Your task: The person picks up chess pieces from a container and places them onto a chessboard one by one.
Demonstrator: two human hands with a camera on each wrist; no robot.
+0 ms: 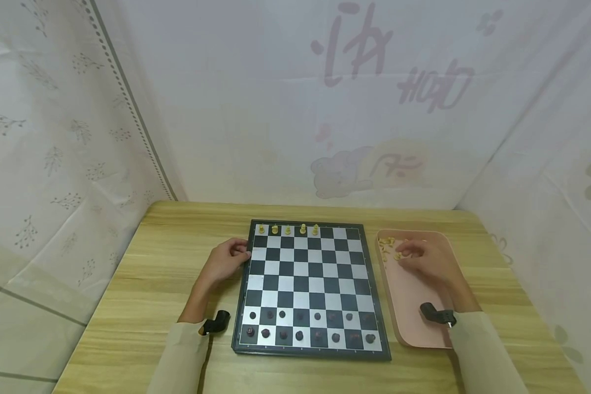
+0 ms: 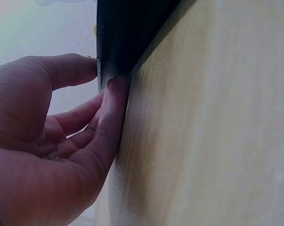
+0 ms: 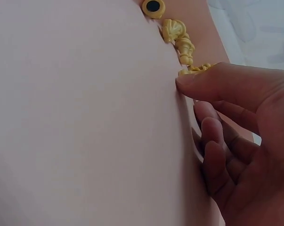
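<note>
A black-and-white chessboard (image 1: pixel 300 284) lies on the wooden table. At its left edge, my left hand (image 1: pixel 228 257) holds the dark rim, the thumb on the upper side and fingers against the lower side in the left wrist view. My right hand (image 1: pixel 429 261) is inside the pink tray (image 1: pixel 413 323), fingers bent and parted from the thumb around yellow chess pieces (image 1: pixel 386 242). A yellow knight (image 3: pixel 174 30) lies beyond the thumb tip in the right wrist view; another yellow piece (image 3: pixel 198 69) is partly hidden by the thumb.
Several yellow pieces (image 1: pixel 288 230) stand on the far row of the board, towards its left. Two rows of dark pieces (image 1: pixel 299 335) occupy the near side. The tray lies right of the board, its raised rim (image 1: pixel 384 284) close by. A patterned curtain (image 1: pixel 295 137) hangs behind.
</note>
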